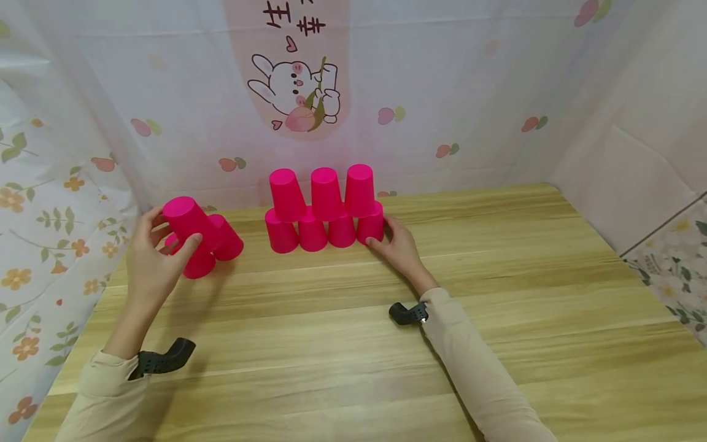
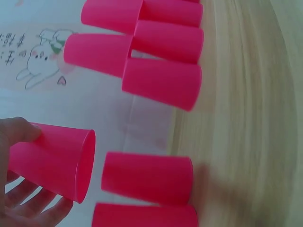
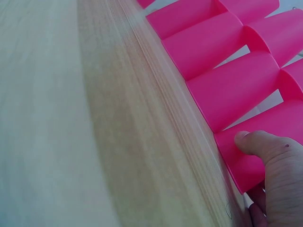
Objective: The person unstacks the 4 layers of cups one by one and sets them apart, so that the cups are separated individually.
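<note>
My left hand [image 1: 151, 261] holds an upside-down pink cup [image 1: 190, 222] between thumb and fingers. This cup is raised, its open rim facing down in the left wrist view. Below and behind it stand other pink cups [image 1: 229, 240], partly hidden by the held cup and the hand. At the table's back, a row of several upside-down cups [image 1: 312, 233] bears a second row of three cups [image 1: 327, 196]. My right hand [image 1: 403, 250] grips the rightmost bottom cup [image 3: 244, 158], its thumb on the near side and its other fingers mostly hidden behind.
A wood-grain table [image 1: 309, 344] lies under everything. Behind the cups hangs a pale curtain [image 1: 431, 80] printed with a rabbit and fruit. A floral-patterned sheet [image 1: 33, 245] borders the left side. Each wrist wears a black mount [image 1: 166, 359].
</note>
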The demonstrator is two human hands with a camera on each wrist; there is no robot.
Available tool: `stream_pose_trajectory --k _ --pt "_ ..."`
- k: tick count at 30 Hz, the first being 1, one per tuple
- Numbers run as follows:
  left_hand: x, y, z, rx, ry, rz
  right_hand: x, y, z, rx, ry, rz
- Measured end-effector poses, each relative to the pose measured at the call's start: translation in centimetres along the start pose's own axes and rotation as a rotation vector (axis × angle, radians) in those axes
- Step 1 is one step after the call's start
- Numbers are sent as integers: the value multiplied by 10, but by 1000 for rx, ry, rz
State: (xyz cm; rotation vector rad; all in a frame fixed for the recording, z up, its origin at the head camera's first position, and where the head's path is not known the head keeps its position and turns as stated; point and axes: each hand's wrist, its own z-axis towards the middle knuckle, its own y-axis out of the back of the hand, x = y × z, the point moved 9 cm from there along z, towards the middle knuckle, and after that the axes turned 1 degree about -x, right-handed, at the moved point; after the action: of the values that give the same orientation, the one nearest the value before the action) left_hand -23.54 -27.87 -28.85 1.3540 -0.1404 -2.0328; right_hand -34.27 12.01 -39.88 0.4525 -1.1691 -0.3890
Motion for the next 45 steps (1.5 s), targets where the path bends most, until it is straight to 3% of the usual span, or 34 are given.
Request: stream_pose_trajectory --k 15,24,28,32,36,41,45 --pt "36 10 -23 4 100 -36 1 0 0 -4 5 5" --pt "43 20 -22 -79 45 -64 1 1 0 -6 15 4" --pt "49 26 -23 -117 62 -53 0 -1 1 0 -5 4" --pt "56 28 -23 -111 96 -32 -1 -1 1 1 -20 2" --pt "65 26 -21 -88 129 -39 0 -1 1 -6 -17 3" --pt "72 16 -18 -66 106 -83 1 -1 1 -2 -16 3" --pt "72 8 -18 -53 100 -35 0 -1 1 1 -18 -2"
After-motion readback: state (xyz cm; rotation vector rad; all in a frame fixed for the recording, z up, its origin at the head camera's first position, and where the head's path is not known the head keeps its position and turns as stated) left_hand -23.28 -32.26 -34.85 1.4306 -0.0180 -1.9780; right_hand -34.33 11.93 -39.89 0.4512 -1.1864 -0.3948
